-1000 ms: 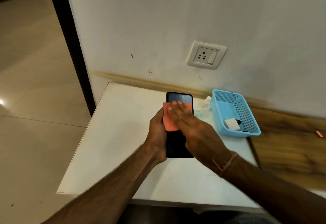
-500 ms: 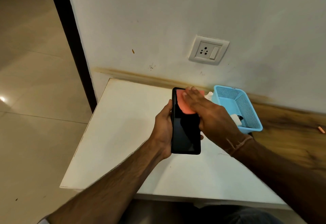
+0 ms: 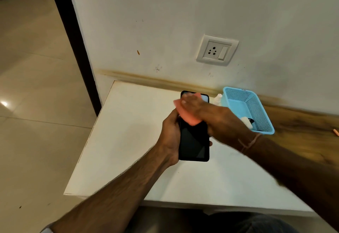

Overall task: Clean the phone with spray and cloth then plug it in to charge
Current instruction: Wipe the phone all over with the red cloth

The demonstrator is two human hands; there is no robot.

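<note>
While my left hand (image 3: pixel 171 133) grips the one phone (image 3: pixel 194 141) by its long edges, thumb on the near side and a fingertip (image 3: pixel 211 143) showing past the far side, I hold it screen up above the white worktop (image 3: pixel 128 132). The dark screen's top end points away from me, toward the wall. My left forearm reaches straight forward from below.

My right hand (image 3: pixel 207 115) lies flat with straight fingers, pressing the one pink cloth (image 3: pixel 190 121) onto the upper half of the screen. That forearm comes in from the right, with a thread band at the wrist.

Just beyond my right hand, only the top of one spray bottle (image 3: pixel 218 98) shows. It touches the left wall of one blue basket (image 3: pixel 256 111). One white charger (image 3: pixel 246 122) lies inside the basket, close to my right wrist. One socket (image 3: pixel 217 50) sits on the wall above both hands.
</note>
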